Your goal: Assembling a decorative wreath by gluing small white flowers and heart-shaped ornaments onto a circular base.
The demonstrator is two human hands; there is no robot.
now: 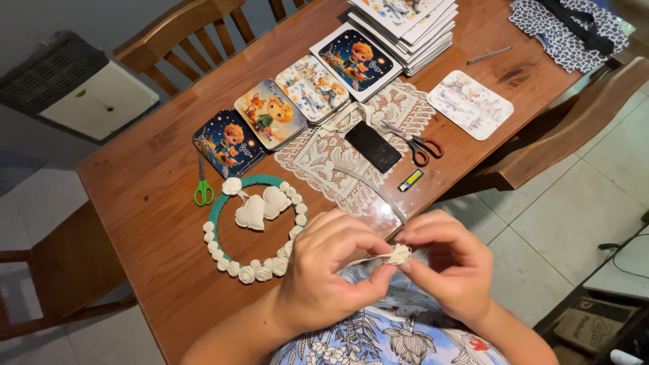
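Note:
My left hand and my right hand meet in front of me over the table's near edge. Between their fingertips they pinch a small cream fabric rosette. A cream ribbon strip runs from it up onto the lace doily. To the left lies a teal ring wreath edged with cream rosettes, with two cream padded hearts inside it.
On the wooden table: green-handled scissors, red-handled scissors, a black phone, a yellow lighter, illustrated tins, stacked cards, a white mat, a patterned bag. Wooden chairs stand around.

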